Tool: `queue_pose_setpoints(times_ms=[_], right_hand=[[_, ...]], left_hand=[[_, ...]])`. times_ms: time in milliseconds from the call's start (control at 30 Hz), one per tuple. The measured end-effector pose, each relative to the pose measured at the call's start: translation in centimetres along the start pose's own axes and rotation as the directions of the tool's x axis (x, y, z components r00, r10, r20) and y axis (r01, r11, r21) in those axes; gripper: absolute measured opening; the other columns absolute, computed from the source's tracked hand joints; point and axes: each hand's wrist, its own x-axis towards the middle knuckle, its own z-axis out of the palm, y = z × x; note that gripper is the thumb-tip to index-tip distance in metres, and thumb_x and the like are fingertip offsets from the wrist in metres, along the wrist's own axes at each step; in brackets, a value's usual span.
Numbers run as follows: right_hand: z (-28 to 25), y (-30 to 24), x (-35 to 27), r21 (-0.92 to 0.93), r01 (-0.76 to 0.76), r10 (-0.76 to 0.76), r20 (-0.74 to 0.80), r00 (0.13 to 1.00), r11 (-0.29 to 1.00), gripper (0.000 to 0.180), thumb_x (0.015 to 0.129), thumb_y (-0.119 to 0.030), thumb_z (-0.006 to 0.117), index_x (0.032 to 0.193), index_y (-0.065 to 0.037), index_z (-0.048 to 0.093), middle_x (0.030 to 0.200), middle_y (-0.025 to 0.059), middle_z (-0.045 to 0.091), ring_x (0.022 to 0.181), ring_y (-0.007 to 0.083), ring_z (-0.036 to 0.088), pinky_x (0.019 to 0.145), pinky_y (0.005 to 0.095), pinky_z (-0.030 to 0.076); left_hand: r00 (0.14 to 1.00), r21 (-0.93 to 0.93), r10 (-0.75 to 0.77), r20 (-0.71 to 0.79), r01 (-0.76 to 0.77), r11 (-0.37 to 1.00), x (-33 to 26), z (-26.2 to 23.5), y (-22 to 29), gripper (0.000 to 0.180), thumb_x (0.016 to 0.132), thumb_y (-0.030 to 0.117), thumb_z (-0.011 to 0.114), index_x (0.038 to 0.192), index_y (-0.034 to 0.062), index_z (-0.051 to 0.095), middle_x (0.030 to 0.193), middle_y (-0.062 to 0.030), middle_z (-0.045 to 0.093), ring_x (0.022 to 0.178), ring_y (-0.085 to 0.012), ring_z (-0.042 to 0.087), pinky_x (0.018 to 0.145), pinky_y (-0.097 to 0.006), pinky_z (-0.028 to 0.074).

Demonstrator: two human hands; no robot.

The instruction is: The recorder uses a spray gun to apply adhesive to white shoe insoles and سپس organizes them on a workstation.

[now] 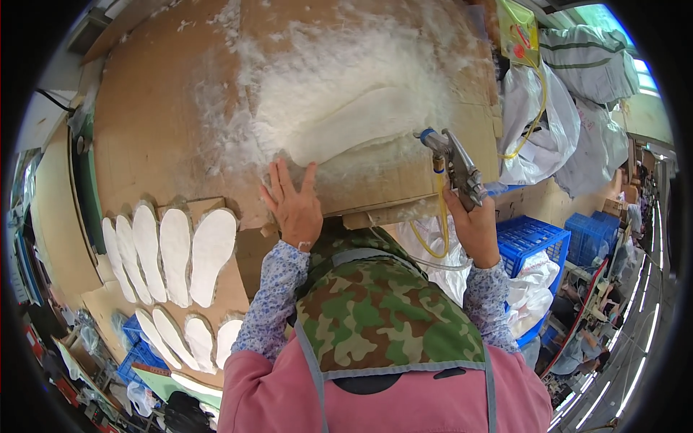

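Note:
In front of me a pale insole (364, 123) lies on a cardboard-covered work surface coated with white fluff or dried spray. The fingers of my left hand (296, 209) are spread, with their tips by the insole's near left end; whether they touch it I cannot tell. My right hand (475, 227) is wrapped round a metal spray gun (456, 162), its blue-ringed nozzle pointing left toward the insole. A yellow hose (442, 216) hangs from the gun.
Several white insoles (175, 252) lie in rows on cardboard at my left. White plastic sacks (538, 123) stand at the right edge. Below them sits a blue crate (530, 242) with a white bag inside. A yellow box (518, 32) with tubing is at the far right.

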Motion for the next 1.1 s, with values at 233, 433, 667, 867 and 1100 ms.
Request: queue_pose_setpoints(times_ms=[233, 433, 667, 867, 1100], right_hand=[[-1.4, 0.6, 0.7, -0.051, -0.011, 0.006, -0.085, 0.996, 0.999, 0.024, 0.086, -0.009, 0.06, 0.106, 0.004, 0.056, 0.075, 0.0064, 0.06, 0.066, 0.0105, 0.05, 0.061, 0.0268, 0.044], [-2.5, 3.5, 1.0, -0.017, -0.019, 0.015, -0.202, 0.979, 1.0, 0.022, 0.085, -0.011, 0.061, 0.101, 0.004, 0.059, 0.081, 0.0103, 0.065, 0.071, 0.0113, 0.055, 0.065, 0.0292, 0.046], [-2.6, 3.5, -0.7, 0.077, -0.051, 0.062, -0.157, 0.986, 0.996, 0.024, 0.084, -0.011, 0.062, 0.103, 0.004, 0.058, 0.086, 0.0054, 0.064, 0.076, 0.009, 0.055, 0.068, 0.0272, 0.045], [-1.4, 0.7, -1.6, 0.083, -0.019, 0.024, -0.06, 0.998, 0.996, 0.018, 0.085, -0.008, 0.062, 0.1, 0.003, 0.059, 0.067, -0.0072, 0.047, 0.059, 0.0031, 0.035, 0.049, 0.0234, 0.028], [-0.6, 0.7, -2.0, 0.071, 0.019, -0.019, -0.003, 1.0, 0.997, 0.026, 0.084, -0.005, 0.06, 0.107, 0.003, 0.054, 0.077, 0.0072, 0.06, 0.069, 0.0097, 0.05, 0.061, 0.0261, 0.043]], left_hand=[[1.0, 0.012, 0.007, -0.007, -0.007, 1.0, 0.2, -0.1, -0.2, 0.055, 0.074, 0.003, 0.053, 0.128, 0.0168, 0.051, 0.143, -0.0244, 0.023, 0.136, -0.0396, 0.015, 0.106, -0.06, 0.007], [0.996, -0.099, 0.01, -0.089, -0.018, 0.995, 1.4, -0.1, -1.2, 0.036, 0.077, 0.004, 0.051, 0.111, 0.0133, 0.059, 0.137, -0.0181, 0.035, 0.127, -0.0354, 0.031, 0.101, -0.053, 0.021], [0.985, -0.141, -0.001, -0.17, -0.024, 0.99, 3.5, -0.8, -0.7, 0.024, 0.078, 0.006, 0.05, 0.099, 0.0104, 0.059, 0.128, -0.0112, 0.045, 0.117, -0.0317, 0.04, 0.094, -0.046, 0.028], [0.927, -0.081, 0.304, -0.219, -0.328, 0.941, 5.2, 1.3, 5.3, 0.049, 0.068, 0.006, 0.054, 0.116, 0.0126, 0.059, 0.112, -0.0107, 0.052, 0.108, -0.0287, 0.044, 0.087, -0.044, 0.033], [0.946, -0.029, 0.322, -0.015, -0.323, 0.946, 5.8, 3.9, 8.2, 0.05, 0.071, 0.008, 0.054, 0.121, 0.0091, 0.056, 0.095, -0.0099, 0.049, 0.093, -0.0267, 0.044, 0.079, -0.042, 0.033]])
